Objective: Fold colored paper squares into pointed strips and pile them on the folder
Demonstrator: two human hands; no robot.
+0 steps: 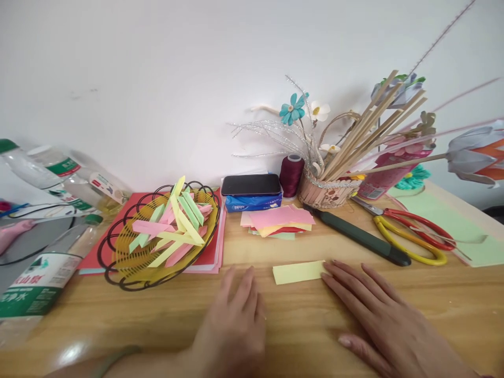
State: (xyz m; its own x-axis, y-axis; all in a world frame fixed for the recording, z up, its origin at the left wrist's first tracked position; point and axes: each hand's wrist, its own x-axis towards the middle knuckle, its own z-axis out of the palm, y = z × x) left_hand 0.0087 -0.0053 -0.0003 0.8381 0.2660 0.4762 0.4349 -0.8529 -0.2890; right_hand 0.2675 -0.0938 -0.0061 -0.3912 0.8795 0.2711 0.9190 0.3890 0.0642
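A folded pale yellow paper strip (298, 272) lies flat on the wooden table in front of me. My right hand (380, 310) rests palm down with its fingers stretched out, the fingertips on the strip's right end. Left of the strip and apart from it, my left hand (236, 320) is slightly blurred, with its fingers extended toward the table and nothing visible in them. Beyond the strip sits a stack of pink, yellow and green paper sheets (277, 218). A yellow basket with a black looped rim (118, 265) holds several folded pink, green and yellow strips.
Red paper (212, 257) lies under the basket. Plastic bottles (43, 278) lie at the left. A phone (251, 185) rests on a blue tissue pack (252, 203), beside purple thread (291, 176). A dark green-handled tool (362, 236), scissors (411, 252) and a flower basket (323, 194) are at the right.
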